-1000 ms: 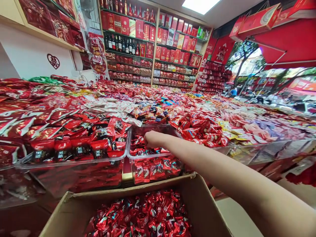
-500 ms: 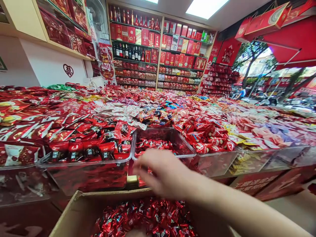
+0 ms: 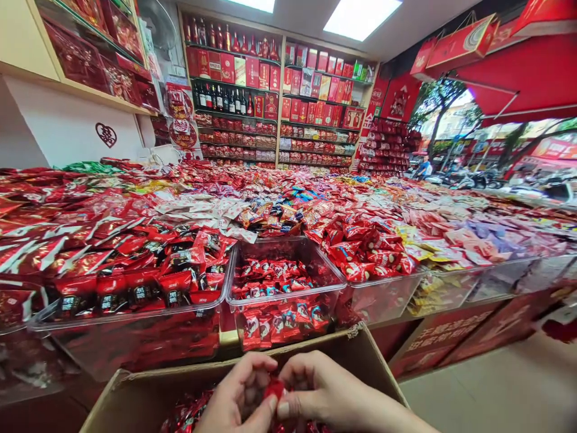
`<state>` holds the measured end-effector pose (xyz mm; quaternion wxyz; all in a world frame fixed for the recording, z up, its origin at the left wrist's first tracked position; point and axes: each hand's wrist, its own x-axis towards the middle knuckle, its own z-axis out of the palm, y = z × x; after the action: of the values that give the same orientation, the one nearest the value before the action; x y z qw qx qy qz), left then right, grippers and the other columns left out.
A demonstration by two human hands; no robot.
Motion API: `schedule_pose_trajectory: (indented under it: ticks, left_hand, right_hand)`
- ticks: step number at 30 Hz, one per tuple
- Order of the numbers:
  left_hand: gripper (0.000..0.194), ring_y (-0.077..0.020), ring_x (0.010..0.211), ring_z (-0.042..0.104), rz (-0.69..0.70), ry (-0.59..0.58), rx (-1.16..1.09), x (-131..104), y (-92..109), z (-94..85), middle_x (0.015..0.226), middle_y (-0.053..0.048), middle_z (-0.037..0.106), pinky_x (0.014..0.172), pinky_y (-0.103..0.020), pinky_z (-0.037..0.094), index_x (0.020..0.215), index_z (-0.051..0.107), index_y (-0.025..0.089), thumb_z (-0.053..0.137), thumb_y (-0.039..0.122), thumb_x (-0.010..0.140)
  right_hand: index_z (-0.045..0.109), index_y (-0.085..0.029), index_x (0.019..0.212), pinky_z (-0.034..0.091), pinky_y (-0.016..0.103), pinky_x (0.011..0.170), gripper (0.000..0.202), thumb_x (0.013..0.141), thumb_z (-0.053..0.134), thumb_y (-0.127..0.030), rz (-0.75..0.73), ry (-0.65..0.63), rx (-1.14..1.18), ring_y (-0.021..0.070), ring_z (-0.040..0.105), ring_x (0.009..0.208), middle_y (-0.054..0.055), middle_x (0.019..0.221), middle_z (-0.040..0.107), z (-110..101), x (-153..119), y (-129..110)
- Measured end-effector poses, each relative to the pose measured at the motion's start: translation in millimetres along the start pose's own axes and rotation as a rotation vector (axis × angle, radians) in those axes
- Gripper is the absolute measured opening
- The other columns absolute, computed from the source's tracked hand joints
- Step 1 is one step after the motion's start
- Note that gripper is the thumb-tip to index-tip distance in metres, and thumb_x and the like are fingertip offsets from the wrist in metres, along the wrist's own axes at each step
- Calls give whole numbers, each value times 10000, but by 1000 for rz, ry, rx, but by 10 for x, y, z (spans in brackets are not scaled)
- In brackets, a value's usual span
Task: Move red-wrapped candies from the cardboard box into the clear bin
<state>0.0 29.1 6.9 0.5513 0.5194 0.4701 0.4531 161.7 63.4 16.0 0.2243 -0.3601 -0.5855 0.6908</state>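
Observation:
My left hand (image 3: 243, 394) and my right hand (image 3: 311, 385) meet over an open cardboard box (image 3: 378, 355). Between their fingertips is a small red wrapped candy (image 3: 274, 390), pinched from both sides and partly covered by the fingers. Loose shiny red wrapped candies (image 3: 187, 415) lie inside the box, largely hidden under my hands. Just beyond the box stands a clear plastic bin (image 3: 322, 264), partly filled with red wrapped candies (image 3: 274, 279) whose front ones face out in a row.
To the left is a bin heaped with red and black packets (image 3: 139, 288). On the right, another holds red packets (image 3: 365, 246). Piles of sweets stretch back to shelves (image 3: 279, 90) of bottles and red boxes. A tiled floor (image 3: 487, 385) shows at lower right.
My right hand has drawn back from above the clear bin to the box and joined my left hand at a red candy. The view has shifted slightly, uncovering the bin's front.

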Motion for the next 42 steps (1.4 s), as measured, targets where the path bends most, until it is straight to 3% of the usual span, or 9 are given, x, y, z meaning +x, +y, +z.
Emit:
schedule_pose_trajectory:
  ticks: [5,9,13,18,23,26,31,35,42]
  left_hand:
    - [339,-138,690,585,-10,176,-194,-21,195,4,730,28,613,623,-207,495,929,572,240,709,288,623]
    - [371,-135,639,593,-69,87,-214,21,186,-47,702,32,636,605,-211,507,996,588,269,702,307,645]
    - [199,-126,678,584,-70,41,-132,41,162,-63,677,35,651,667,-175,481,803,701,248,725,302,613]
    - [116,-105,587,555,-29,154,-158,88,121,-108,604,35,648,563,-153,460,594,714,205,773,283,531]
    - [325,-160,610,619,-197,106,-392,64,170,-36,661,-8,696,563,-238,505,777,690,208,759,406,527]
    - [418,-176,700,645,-240,121,-429,21,236,9,749,-6,706,656,-263,525,915,623,220,759,375,552]
    - [428,-164,906,616,-114,154,-275,-4,226,-42,937,7,679,762,-185,498,1022,541,246,724,269,636]
    - [441,-165,967,592,-44,153,-180,32,177,-80,978,12,671,769,-150,492,1001,555,248,746,237,604]
    - [228,-178,735,663,-174,166,-210,60,127,-107,717,-5,732,669,-190,531,708,686,180,773,306,539]
  right_hand:
    - [561,-118,799,425,212,517,419,509,757,-348,-89,105,223,72,525,504,-30,577,570,51,36,-79]
    - [542,-116,768,412,195,497,385,513,764,-301,-112,149,246,67,518,498,-32,565,567,39,16,-84]
    - [572,-127,776,408,179,506,346,518,765,-253,-165,148,208,55,506,514,-32,603,580,73,20,-9]
    - [626,-146,700,458,204,578,95,681,653,-235,-490,372,-146,97,567,589,10,654,636,123,4,-31]
    - [620,-145,815,486,195,663,108,769,528,-111,-897,461,-623,114,606,736,67,815,659,93,-95,-81]
    - [601,-127,868,486,211,724,145,763,518,-71,-1016,462,-813,127,591,833,105,906,639,73,-140,-75]
    - [574,-151,866,478,242,753,120,755,530,-135,-885,374,-708,130,556,889,103,979,589,89,-143,-80]
    - [545,-153,931,475,212,637,234,721,596,-240,-642,375,-418,99,544,719,64,904,589,109,-99,-55]
    - [553,-159,813,440,213,587,192,683,630,-277,-441,337,-77,89,506,616,7,704,570,168,-24,-7]
